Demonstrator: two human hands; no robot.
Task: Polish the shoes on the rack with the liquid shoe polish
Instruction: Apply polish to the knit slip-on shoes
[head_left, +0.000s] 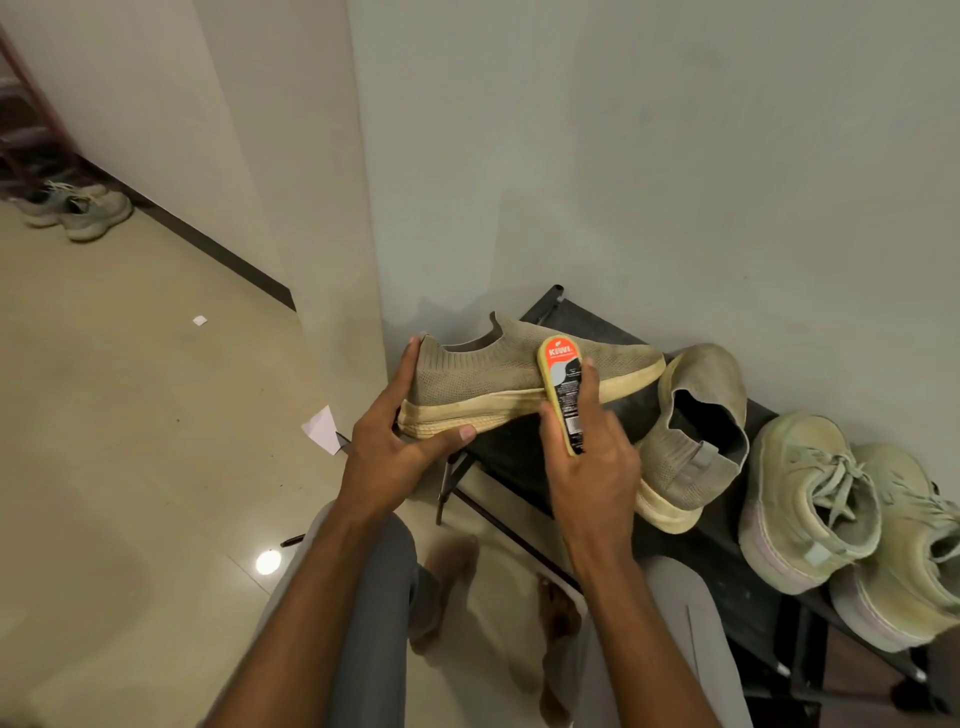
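My left hand (395, 441) grips the heel end of a beige knit slip-on shoe (498, 369), thumb under its cream sole, holding it sideways above the left end of the black shoe rack (540, 312). My right hand (592, 467) holds the liquid shoe polish bottle (565, 389), orange-topped with a black label. The bottle's top end lies against the side of the shoe near the sole. The matching slip-on (691, 441) stands on the rack just to the right.
A pair of pale green lace-up sneakers (841, 514) sits on the rack's right part. The wall stands close behind the rack. Another pair of sneakers (78, 208) lies on the tiled floor at far left. A white paper scrap (322, 428) lies beside the rack.
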